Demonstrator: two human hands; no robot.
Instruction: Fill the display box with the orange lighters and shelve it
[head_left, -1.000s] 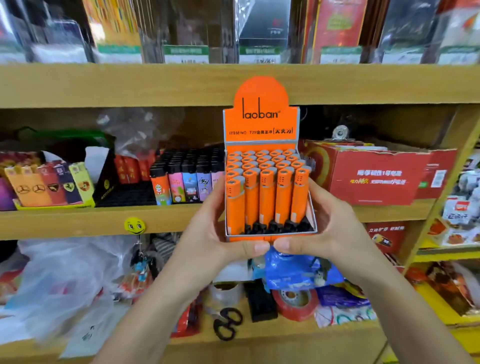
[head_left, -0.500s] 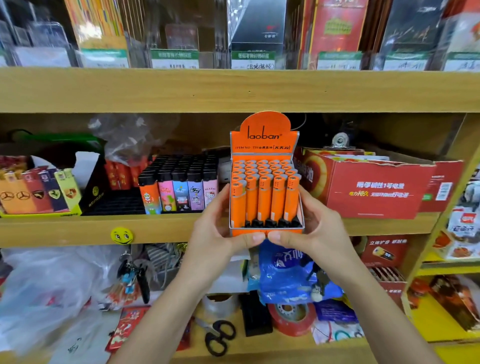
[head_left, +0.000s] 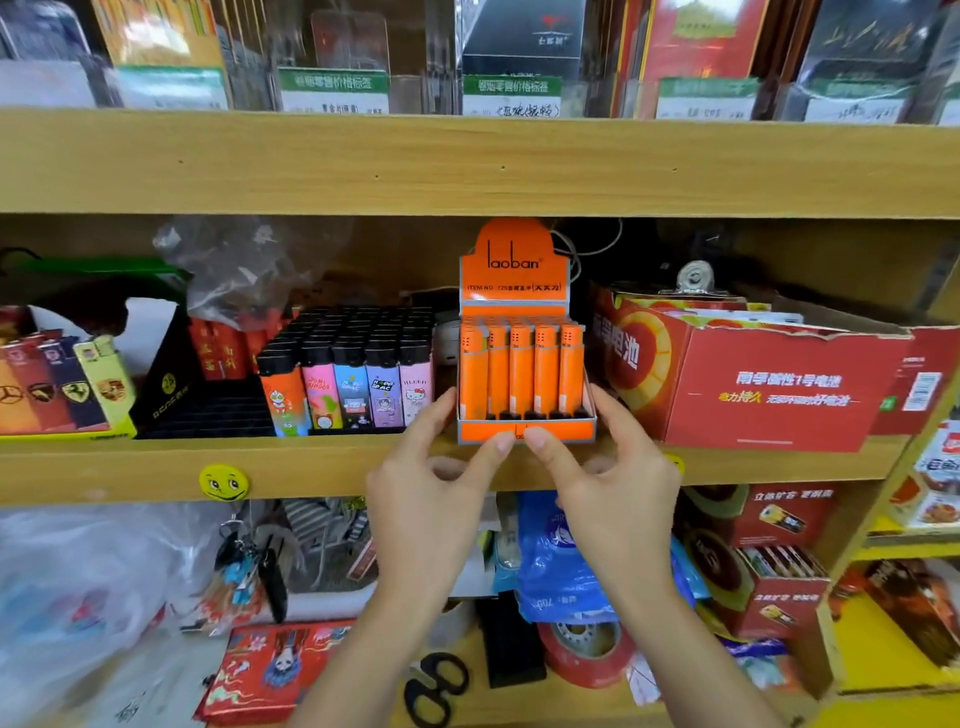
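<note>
The orange display box (head_left: 567, 430) with its "laoban" header card stands on the middle wooden shelf (head_left: 311, 467), filled with upright orange lighters (head_left: 519, 369). It sits in the gap between a tray of printed lighters and a red carton. My left hand (head_left: 431, 493) has its forefinger against the box's left side and its thumb on the front panel. My right hand (head_left: 613, 488) mirrors this on the right side and front. Both thumbs nearly meet at the front edge.
A tray of black-capped printed lighters (head_left: 353, 379) stands close on the left and a red cardboard carton (head_left: 753, 384) close on the right. The upper shelf board (head_left: 467, 166) hangs just above the header card. Scissors (head_left: 436, 686), a tape roll (head_left: 587, 649) and a blue pack (head_left: 556, 561) lie below.
Both hands carried the filled box forward and down onto the middle shelf. It was held in the air in front of the shelf; now it rests between the printed lighters and the red carton.
</note>
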